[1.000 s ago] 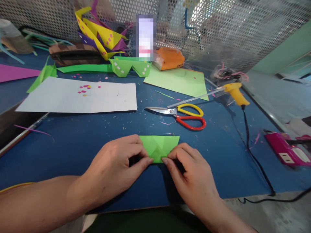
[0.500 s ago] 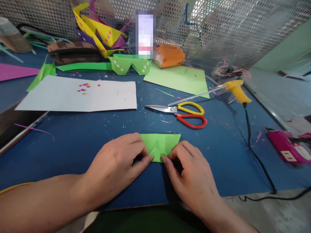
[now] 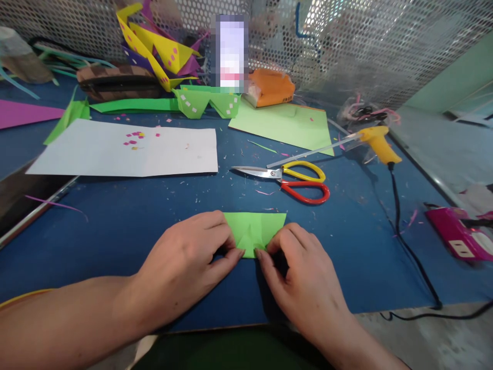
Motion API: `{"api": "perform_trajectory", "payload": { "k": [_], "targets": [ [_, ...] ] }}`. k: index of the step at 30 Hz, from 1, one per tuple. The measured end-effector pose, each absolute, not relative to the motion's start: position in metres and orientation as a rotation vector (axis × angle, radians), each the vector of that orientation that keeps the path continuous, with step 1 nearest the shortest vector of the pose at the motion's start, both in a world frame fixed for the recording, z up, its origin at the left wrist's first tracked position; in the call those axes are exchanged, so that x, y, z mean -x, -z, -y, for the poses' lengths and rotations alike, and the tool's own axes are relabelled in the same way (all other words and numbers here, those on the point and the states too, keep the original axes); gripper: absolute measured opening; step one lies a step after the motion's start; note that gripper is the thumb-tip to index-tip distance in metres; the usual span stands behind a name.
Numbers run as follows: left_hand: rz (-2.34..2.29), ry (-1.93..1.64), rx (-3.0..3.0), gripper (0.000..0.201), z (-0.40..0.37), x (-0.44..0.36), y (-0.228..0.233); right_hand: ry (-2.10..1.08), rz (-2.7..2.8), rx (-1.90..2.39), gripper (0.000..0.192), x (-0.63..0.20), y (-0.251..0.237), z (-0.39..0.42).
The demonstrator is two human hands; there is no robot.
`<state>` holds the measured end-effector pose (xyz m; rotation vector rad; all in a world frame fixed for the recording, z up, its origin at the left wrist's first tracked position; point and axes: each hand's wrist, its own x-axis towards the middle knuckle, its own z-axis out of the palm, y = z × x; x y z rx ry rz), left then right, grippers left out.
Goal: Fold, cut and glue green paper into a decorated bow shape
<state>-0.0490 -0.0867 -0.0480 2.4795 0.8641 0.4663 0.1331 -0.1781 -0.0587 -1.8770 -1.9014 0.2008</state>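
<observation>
paper (image 3: 251, 229) in left grip (image 3: 188, 257), right grip (image 3: 308, 270)

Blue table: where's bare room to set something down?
Mostly free: left, between the white sheet and left hand; right, between the right hand and black cord. Crowded: the back, with glasses and orange pack; centre, with scissors and green paper.

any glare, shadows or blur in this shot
Head view throughout: glare behind the perforated panel; a dark shadow on the blue table beside the right hand; a pixelated patch around the phone; the magenta power strip slightly soft.
</observation>
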Motion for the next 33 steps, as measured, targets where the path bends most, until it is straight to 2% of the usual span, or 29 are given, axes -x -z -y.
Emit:
{"api": "perform_trajectory", "payload": {
  "k": [7,11,15,18,28,30,33],
  "targets": [
    [-0.851,-0.454,-2.527,0.022,0.085,0.05,0.048,-0.181,1.912,1.883,0.018,-0.132,0.06,0.176],
    [-0.774,-0.502,-2.641,0.011,0.087,0.054,0.049,-0.179,1.883,1.897,0.014,-0.132,0.06,0.176],
    [-0.427,-0.525,-2.927,0.021,0.091,0.058,0.052,-0.174,1.877,1.893,0.014,-0.132,0.061,0.175],
    [-0.275,-0.475,-3.053,0.019,0.094,0.057,0.052,-0.168,1.877,1.893,0.013,-0.133,0.061,0.175],
    [-0.271,-0.347,-3.138,0.023,0.096,0.053,0.043,-0.272,1.817,1.78,0.01,-0.141,0.061,0.181],
    [-0.275,-0.347,-3.14,0.023,0.096,0.053,0.044,-0.212,1.906,1.712,0.011,-0.142,0.059,0.182],
    [-0.264,-0.381,-3.153,0.023,0.095,0.052,0.044,0.071,2.209,1.589,0.015,-0.142,0.053,0.181]
  ]
}}
